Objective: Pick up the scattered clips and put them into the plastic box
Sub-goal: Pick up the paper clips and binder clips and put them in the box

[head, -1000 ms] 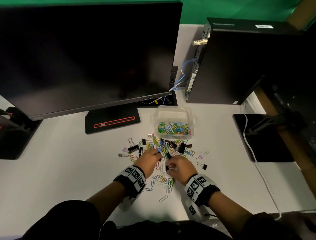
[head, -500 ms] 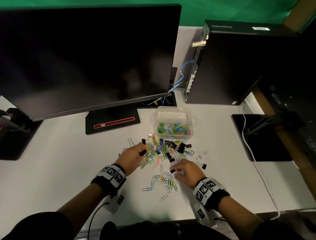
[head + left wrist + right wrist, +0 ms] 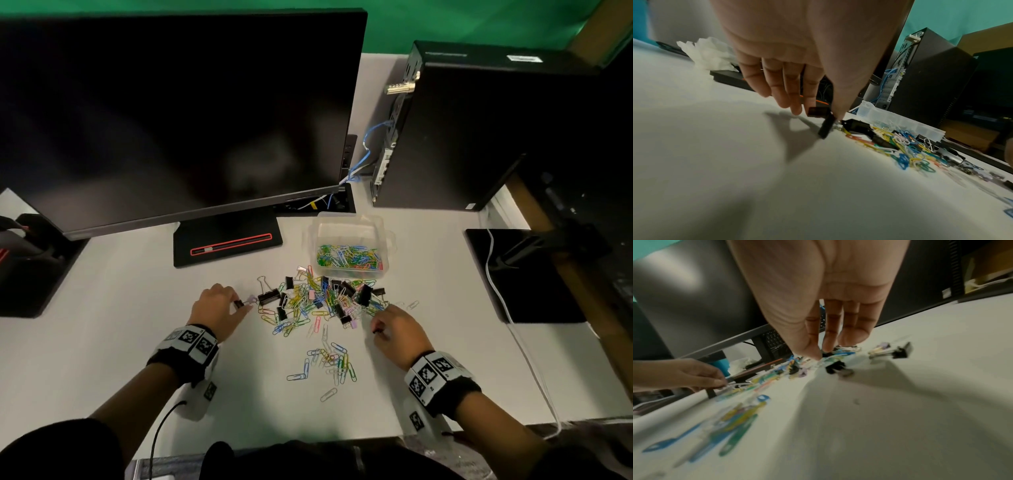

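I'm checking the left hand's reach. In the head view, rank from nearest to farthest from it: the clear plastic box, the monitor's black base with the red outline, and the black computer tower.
Measured from the left hand:
1. Black monitor base with the red outline, just beyond the hand.
2. Clear plastic box, farther right, past the clip pile.
3. Black computer tower, far right at the back.

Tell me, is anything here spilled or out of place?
Yes. Paper clips and binder clips lie scattered on the white desk, outside the plastic box behind them. The box stands upright, only partly filled.
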`<state>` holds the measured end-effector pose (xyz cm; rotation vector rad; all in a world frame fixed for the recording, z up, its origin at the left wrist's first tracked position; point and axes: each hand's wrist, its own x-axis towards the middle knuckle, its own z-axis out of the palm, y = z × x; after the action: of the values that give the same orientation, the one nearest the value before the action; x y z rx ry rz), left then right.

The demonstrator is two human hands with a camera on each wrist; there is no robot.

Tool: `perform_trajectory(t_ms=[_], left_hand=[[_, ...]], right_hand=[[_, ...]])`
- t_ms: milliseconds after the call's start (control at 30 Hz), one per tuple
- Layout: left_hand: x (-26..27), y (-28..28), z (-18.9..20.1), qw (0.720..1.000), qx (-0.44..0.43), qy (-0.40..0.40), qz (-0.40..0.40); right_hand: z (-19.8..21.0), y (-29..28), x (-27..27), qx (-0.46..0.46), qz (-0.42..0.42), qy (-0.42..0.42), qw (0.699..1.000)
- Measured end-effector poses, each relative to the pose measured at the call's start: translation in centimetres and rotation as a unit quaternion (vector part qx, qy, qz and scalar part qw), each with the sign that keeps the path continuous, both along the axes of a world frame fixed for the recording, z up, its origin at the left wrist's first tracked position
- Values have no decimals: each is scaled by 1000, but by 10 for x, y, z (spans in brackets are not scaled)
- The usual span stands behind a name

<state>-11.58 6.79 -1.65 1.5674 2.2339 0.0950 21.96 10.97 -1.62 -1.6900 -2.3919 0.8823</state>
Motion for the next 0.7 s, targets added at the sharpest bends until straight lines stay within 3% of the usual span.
perform_trajectory(t_ms=[100, 200, 300, 400, 567, 700], left_hand=[[9, -4, 2, 999, 49, 13, -6], [27, -14, 6, 991, 100, 9, -94], [45, -27, 3, 980, 65, 8, -190], [56, -33, -3, 978, 18, -4, -207], [62, -38, -7, 974, 14, -24, -226], [69, -47, -10, 961, 17, -41, -274]], right_hand=[[5, -5, -19, 14, 40, 39, 998], [8, -8, -43, 9, 87, 64, 994], [8, -10, -66, 3, 149, 65, 987], [4, -12, -85, -3, 184, 39, 982], [-4, -16, -93, 0, 238, -34, 971], [-8, -25, -75, 5, 250, -21, 968]])
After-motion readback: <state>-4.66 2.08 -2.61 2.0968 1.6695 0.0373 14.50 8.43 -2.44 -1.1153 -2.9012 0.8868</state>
